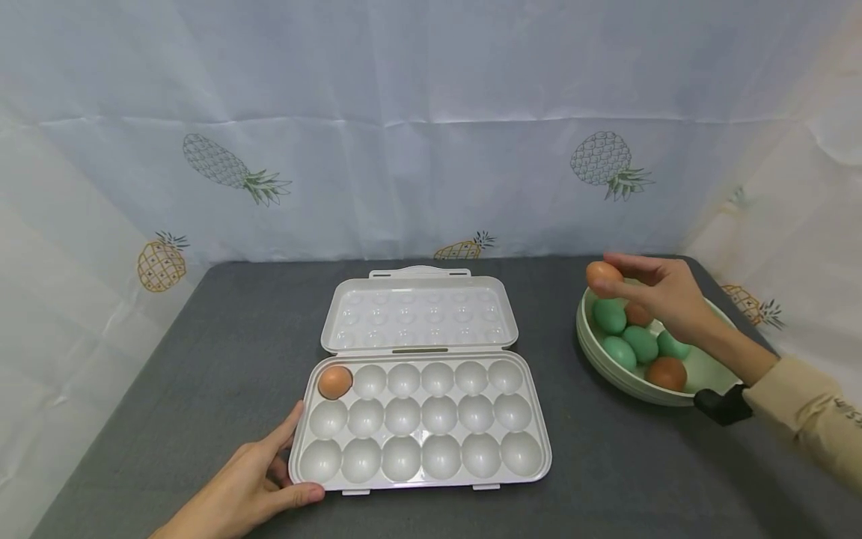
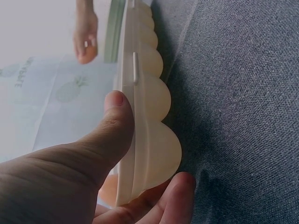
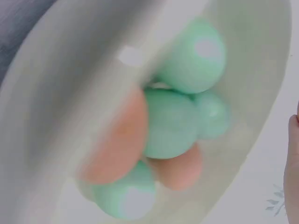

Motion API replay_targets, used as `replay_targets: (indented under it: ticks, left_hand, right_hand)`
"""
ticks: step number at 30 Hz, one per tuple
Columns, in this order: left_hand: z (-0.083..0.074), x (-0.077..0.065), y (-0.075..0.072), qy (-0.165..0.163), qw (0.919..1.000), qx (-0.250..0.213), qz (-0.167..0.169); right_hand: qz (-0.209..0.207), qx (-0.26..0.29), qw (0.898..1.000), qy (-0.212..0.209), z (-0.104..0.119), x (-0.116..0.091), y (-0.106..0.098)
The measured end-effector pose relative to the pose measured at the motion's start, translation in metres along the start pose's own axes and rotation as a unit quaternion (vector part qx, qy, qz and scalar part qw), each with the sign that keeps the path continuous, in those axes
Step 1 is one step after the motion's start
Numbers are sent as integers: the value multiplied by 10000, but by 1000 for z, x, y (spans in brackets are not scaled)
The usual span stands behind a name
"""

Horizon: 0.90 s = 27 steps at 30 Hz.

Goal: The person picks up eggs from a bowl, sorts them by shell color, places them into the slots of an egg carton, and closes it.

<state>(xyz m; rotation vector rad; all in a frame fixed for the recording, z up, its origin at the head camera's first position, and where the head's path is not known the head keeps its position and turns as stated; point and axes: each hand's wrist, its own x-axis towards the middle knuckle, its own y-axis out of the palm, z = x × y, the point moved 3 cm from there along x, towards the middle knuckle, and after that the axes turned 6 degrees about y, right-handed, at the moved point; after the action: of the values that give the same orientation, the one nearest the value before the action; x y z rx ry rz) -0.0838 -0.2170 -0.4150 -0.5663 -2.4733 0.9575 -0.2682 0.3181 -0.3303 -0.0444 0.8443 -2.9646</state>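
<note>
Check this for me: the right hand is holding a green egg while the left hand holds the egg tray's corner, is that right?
Not quite: the egg in the right hand is brown, not green, as the head view shows. The left hand does hold the egg tray's corner.

Beige right sleeve, dark lettering, chunky black device at wrist

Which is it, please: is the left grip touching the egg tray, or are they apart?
Touching; the left wrist view shows the left grip holding the egg tray at one corner.
</note>
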Motion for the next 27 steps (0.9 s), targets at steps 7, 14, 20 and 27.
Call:
replay_targets:
  ticks: [7,14,20,27]
  left_hand:
    - [0,1,0,-117,9999,-85,46]
    - [0,1,0,-203,9998,-31,57]
    - [0,1,1,-305,9994,-85,123]
    - [1,0,1,-185,9998,-61,42]
  right_hand:
    - [-23,291,9995,-119,16,-1,9]
    - [193,1439,9890,-273,29,4,27]
    - [312,1910,9797,-516,42,5,45]
    - [110,1350,9894,-517,52,0,66]
